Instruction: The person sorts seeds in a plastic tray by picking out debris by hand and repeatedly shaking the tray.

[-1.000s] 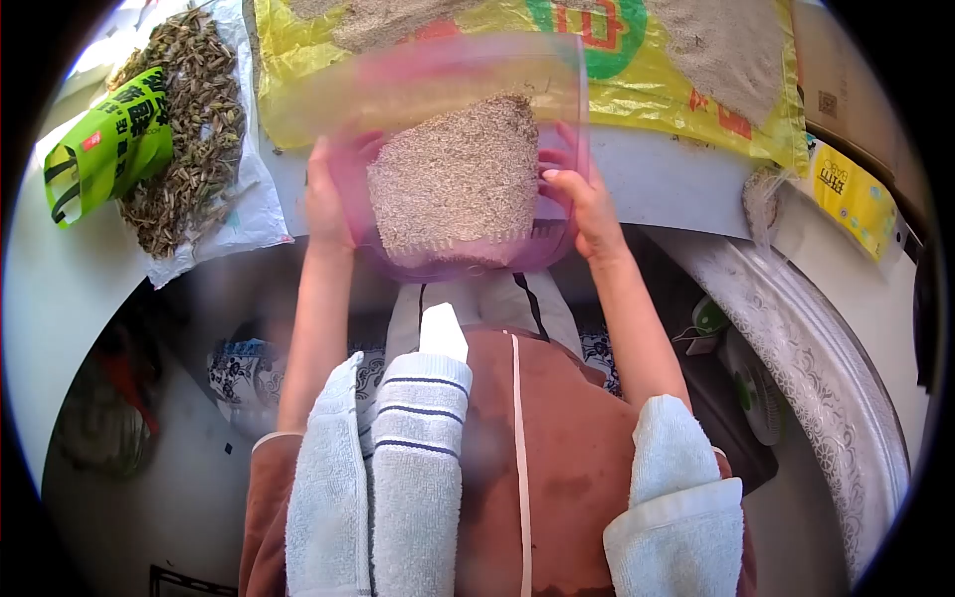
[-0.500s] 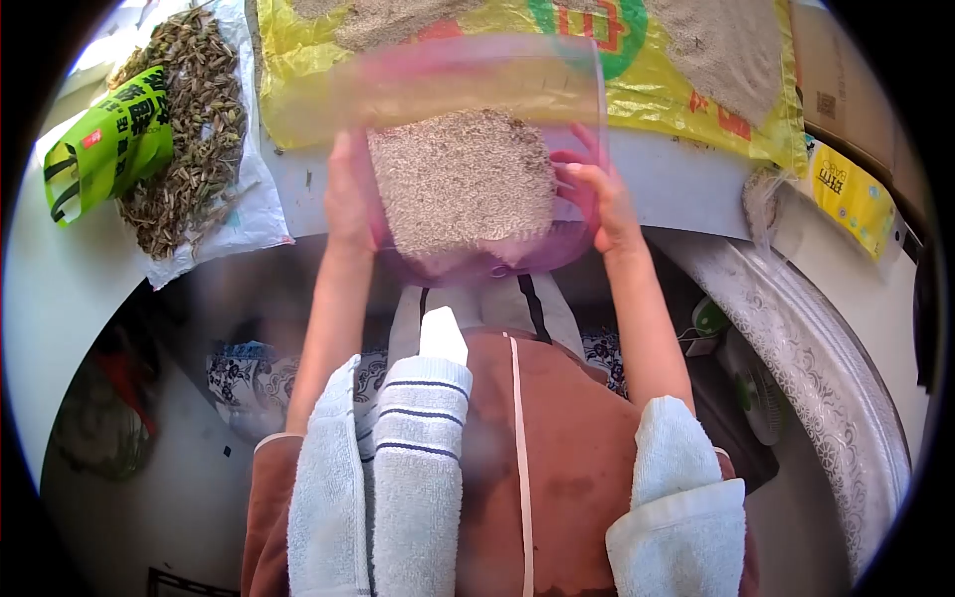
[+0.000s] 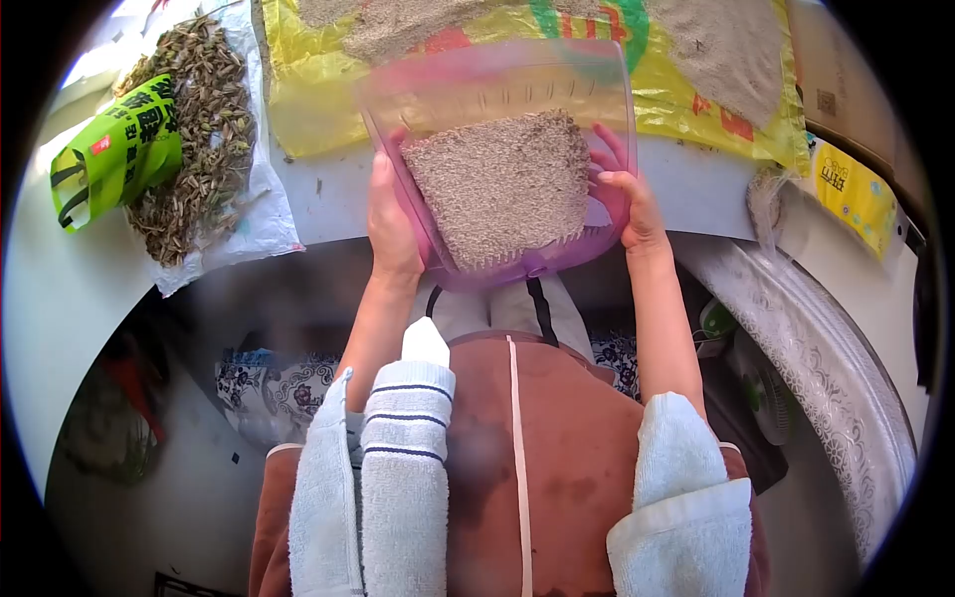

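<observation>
The single camera sits on the person's head and faces forward and steeply down, so the brown garment (image 3: 577, 468) fills the near bottom and the table (image 3: 686, 194) spreads across the top. The left hand (image 3: 396, 227) and right hand (image 3: 637, 214) lie above centre, at close range. The lens takes in a wide field (black rounds off its corners), reaching past the table's edge to the floor (image 3: 204, 448).
</observation>
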Available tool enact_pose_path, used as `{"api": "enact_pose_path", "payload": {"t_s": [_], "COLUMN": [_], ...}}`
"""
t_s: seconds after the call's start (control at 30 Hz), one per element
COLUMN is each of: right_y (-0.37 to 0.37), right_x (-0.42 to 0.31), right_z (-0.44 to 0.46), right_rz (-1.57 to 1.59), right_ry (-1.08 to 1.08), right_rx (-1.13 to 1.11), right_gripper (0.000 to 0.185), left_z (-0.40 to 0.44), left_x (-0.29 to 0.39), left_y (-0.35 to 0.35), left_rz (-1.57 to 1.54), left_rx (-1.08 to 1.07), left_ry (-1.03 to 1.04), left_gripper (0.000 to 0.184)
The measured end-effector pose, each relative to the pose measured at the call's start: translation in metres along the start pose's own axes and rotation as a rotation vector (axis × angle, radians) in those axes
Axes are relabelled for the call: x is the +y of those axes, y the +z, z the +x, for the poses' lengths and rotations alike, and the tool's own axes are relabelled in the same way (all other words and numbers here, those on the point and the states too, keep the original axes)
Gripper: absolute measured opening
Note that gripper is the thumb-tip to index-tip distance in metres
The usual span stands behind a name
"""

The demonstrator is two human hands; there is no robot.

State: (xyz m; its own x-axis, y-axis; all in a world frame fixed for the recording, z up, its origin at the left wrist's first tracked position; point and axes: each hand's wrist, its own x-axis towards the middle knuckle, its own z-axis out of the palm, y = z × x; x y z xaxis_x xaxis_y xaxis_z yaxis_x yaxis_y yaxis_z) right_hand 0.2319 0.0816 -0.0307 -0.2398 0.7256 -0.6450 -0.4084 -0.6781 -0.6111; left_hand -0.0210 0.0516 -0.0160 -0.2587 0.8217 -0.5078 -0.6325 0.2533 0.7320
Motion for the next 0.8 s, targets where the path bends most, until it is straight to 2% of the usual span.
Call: {"api": "enact_pose_path", "payload": {"t_s": [0.03, 0.13, 0.17, 0.23, 0.27, 0.37, 0.4, 0.43, 0.5, 0.57, 0.63, 0.73, 0.8], "right_y": [-0.001, 0.049, 0.064, 0.061, 0.043, -0.007, -0.008, -0.005, 0.033, 0.064, 0.059, 0.014, 0.013], "right_x": [-0.007, -0.002, 0.006, 0.001, -0.003, -0.018, -0.017, -0.015, 0.001, 0.015, 0.005, -0.018, -0.019], "right_z": [-0.003, -0.016, -0.018, -0.012, -0.003, 0.014, 0.014, 0.013, 0.006, -0.001, 0.004, 0.012, 0.007], "right_rz": [0.016, -0.314, -0.326, -0.388, -0.310, -0.122, -0.079, -0.037, -0.187, -0.300, -0.252, -0.169, -0.165], "right_ry": [0.001, -0.163, -0.168, -0.062, 0.006, 0.074, 0.055, 0.042, -0.109, -0.190, -0.080, 0.096, 0.063], "right_rx": [-0.028, 0.106, 0.101, 0.103, 0.077, 0.023, -0.005, -0.031, 0.081, 0.097, 0.074, 0.109, 0.107], "right_gripper": [0.069, 0.065, 0.062, 0.067, 0.064, 0.058, 0.059, 0.061, 0.063, 0.062, 0.061, 0.060, 0.061], "left_z": [0.002, 0.024, 0.028, 0.033, 0.032, 0.002, 0.005, 0.013, 0.035, 0.042, 0.043, 0.026, 0.021], "left_x": [0.000, 0.016, 0.018, 0.024, 0.018, 0.007, -0.006, -0.007, 0.008, 0.025, 0.037, 0.015, 0.005], "left_y": [-0.006, -0.046, -0.051, -0.057, -0.050, 0.019, 0.010, -0.003, -0.044, -0.049, -0.045, 0.000, 0.005], "left_rz": [-0.037, -0.129, -0.123, -0.099, -0.103, -0.034, -0.054, -0.087, -0.161, -0.100, -0.071, -0.055, -0.150], "left_rx": [-0.026, -0.061, -0.064, -0.072, -0.101, 0.089, 0.067, 0.020, -0.062, -0.087, -0.182, -0.016, -0.010], "left_ry": [-0.056, -0.201, -0.211, -0.233, -0.193, -0.058, -0.020, -0.078, -0.187, -0.233, -0.249, -0.133, -0.128], "left_gripper": [0.048, 0.052, 0.052, 0.052, 0.052, 0.047, 0.049, 0.049, 0.050, 0.051, 0.051, 0.052, 0.050]}}
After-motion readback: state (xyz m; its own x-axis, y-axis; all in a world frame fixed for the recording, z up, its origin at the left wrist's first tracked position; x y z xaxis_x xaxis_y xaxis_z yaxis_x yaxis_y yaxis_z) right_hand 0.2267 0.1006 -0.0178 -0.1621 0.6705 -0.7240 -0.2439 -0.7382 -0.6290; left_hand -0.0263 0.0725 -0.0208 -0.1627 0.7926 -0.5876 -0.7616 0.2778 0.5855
